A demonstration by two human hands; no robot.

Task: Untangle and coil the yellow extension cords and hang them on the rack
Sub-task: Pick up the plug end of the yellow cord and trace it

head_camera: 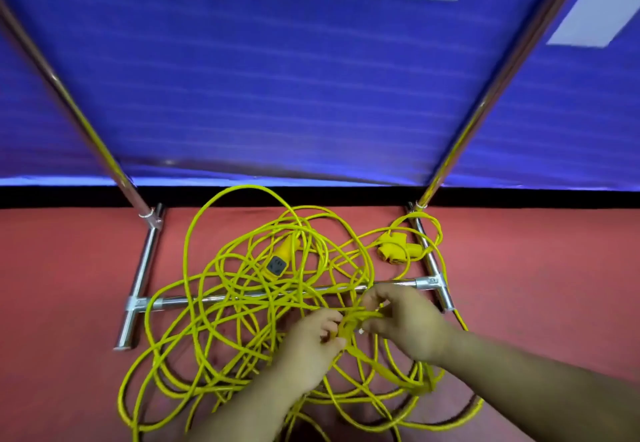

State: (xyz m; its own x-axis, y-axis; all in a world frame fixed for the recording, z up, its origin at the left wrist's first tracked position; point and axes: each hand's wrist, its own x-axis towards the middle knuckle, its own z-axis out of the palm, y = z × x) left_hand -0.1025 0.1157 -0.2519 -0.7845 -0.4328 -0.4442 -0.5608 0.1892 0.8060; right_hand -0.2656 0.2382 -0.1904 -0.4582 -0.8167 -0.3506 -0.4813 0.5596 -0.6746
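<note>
Yellow extension cords (242, 306) lie in one loose tangle on the red floor (69, 303), draped over the low crossbar of the chrome rack (242, 297) and spilling between its two feet. We have our left hand (308, 341) and right hand (405, 323) pinched together on a tight knot of strands just in front of the crossbar, fingers closed on the cord. We judge this to be early untangling: nothing is coiled, nothing hangs. Next we would need to loosen that knot and feed a free end back through it, probably the grey-faced socket (277, 265) in the middle of the heap or the plug cluster (394, 247) beside the right foot. How many cords there are we cannot tell, since the loops cross everywhere. The rack's top rail is out of view, and the nearest loops run off the bottom edge.
</note>
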